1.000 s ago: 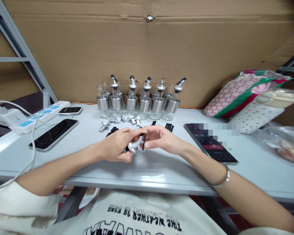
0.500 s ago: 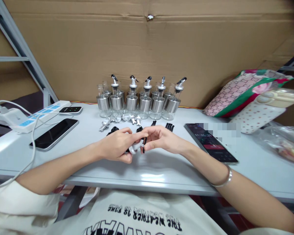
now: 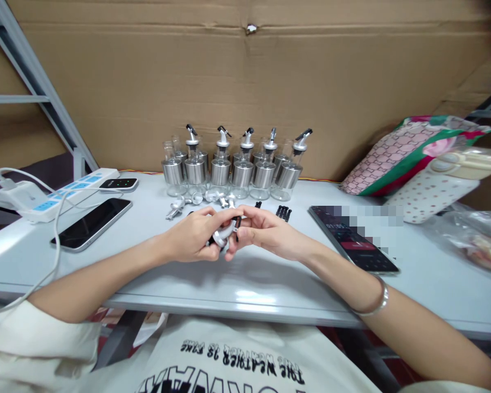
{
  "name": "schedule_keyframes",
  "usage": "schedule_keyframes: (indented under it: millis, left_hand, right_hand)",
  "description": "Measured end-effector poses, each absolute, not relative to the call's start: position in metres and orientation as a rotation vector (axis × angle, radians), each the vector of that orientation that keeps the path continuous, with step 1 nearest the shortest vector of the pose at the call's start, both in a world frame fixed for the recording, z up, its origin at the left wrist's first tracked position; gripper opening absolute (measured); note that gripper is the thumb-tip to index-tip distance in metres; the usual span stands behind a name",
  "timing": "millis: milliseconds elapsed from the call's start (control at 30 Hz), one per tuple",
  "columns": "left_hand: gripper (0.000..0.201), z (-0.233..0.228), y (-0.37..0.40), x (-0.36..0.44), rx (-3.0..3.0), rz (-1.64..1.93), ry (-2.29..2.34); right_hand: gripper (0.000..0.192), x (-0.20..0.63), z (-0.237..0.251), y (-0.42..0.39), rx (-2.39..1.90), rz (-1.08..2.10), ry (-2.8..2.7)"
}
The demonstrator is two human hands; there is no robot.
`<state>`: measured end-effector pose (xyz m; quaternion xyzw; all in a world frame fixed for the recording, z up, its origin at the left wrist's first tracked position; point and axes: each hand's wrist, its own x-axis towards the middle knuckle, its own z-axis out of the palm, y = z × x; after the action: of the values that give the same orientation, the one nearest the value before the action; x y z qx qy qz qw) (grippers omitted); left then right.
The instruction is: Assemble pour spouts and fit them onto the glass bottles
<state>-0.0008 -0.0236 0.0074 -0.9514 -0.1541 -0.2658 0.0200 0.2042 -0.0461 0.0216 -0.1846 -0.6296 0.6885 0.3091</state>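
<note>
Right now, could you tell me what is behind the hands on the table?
Behind the left hand and right hand, loose silver spouts and black pins lie on the table, before a row of bottles. The hands cover any parts directly behind them.

Black lettering on the person's cream shirt [image 3: 229, 360] is showing upside down in the head view; the upper line is reading "THE WEATHER IS FINE". Larger letters below it are running off the bottom edge and cannot be made out. The phone [image 3: 354, 240] on the right is displaying small figures, partly pixelated and too blurred to read.
</note>
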Motion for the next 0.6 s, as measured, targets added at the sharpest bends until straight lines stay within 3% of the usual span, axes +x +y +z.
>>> schedule_keyframes:
  millis: [600]
  left_hand:
    - [0.068, 0.0066, -0.0215, 0.0004, -3.05, -0.817, -0.465]
  right_hand:
    - [0.021, 0.2053, 0.0184, -0.0433, -0.532, 1.72, -1.719]
